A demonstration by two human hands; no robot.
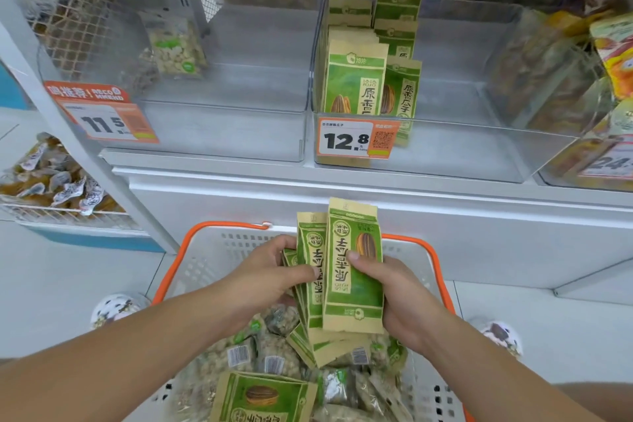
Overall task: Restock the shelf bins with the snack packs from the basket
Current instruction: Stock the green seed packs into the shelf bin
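Our left hand [270,271] and right hand [387,288] grip green-and-tan seed packs [352,271] upright over the basket [205,250]; thumbs press the fronts, fingers [287,241] curl behind, below the bins [428,147].

The right bin [445,144] at upper centre-right was open at the top. Upright sunflower seed packs [356,79] filled only its left end; the floor of the bin to their right lay bare as far as its clear side wall. The left bin [222,134] at upper centre held one nut pack [176,48] leaning at its rear left corner, with bare floor across the rest. Each bin's clear front wall stood as a barrier to entry from the front, and price tags [356,139] covered the left part of each wall. Between the bins and the basket [435,250] at lower centre, the white shelf ledge [342,188] lay bare. The basket's interior was crowded with packs.
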